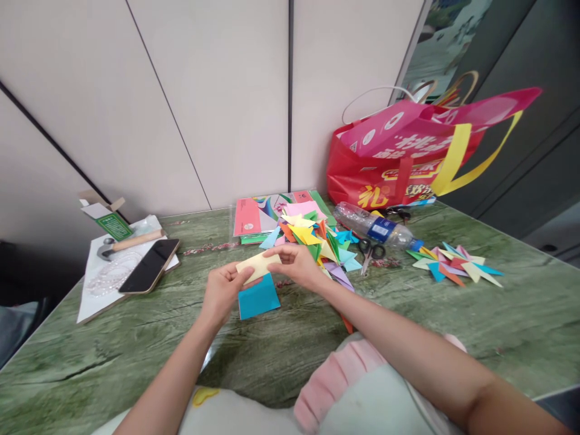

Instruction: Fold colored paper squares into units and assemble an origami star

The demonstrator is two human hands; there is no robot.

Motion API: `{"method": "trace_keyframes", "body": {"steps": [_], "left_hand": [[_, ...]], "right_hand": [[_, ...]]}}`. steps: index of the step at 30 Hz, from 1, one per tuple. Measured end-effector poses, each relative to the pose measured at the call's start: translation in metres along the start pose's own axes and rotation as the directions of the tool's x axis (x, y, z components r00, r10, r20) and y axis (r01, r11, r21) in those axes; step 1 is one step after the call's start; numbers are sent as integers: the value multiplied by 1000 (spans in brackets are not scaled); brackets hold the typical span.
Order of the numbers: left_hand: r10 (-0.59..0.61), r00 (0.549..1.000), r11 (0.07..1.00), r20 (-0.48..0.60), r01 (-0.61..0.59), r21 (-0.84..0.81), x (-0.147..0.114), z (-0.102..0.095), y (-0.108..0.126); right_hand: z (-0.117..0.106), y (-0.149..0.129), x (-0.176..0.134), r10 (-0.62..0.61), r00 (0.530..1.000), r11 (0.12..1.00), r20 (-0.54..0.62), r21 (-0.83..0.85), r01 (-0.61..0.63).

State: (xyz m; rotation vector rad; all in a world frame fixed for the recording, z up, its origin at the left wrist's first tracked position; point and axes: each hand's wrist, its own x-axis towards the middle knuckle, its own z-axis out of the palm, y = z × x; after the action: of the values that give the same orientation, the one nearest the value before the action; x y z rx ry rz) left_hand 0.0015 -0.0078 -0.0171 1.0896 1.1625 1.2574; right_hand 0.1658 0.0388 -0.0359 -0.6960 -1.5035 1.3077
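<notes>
A pale yellow piece of paper, folded into a narrow rectangle, is held up between both hands. My left hand pinches its left end with the thumb on top. At the other end, my right hand grips it between thumb and fingers. Just below lies a blue square of paper on the table. Behind my right hand spreads a pile of folded paper pieces in many colours, and the hand hides part of it.
Black-handled scissors and a plastic bottle lie right of the pile. Farther right is a smaller folded-paper heap. A red bag stands behind. At left are a phone, a hammer and a green-white box. Paper packs lie at the back.
</notes>
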Motion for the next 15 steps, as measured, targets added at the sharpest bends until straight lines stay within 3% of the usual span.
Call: {"method": "trace_keyframes", "body": {"steps": [15], "left_hand": [[-19, 1000, 1000, 13, 19, 7, -2, 3, 0]], "right_hand": [[8, 4, -7, 79, 997, 997, -27, 20, -79]]}}
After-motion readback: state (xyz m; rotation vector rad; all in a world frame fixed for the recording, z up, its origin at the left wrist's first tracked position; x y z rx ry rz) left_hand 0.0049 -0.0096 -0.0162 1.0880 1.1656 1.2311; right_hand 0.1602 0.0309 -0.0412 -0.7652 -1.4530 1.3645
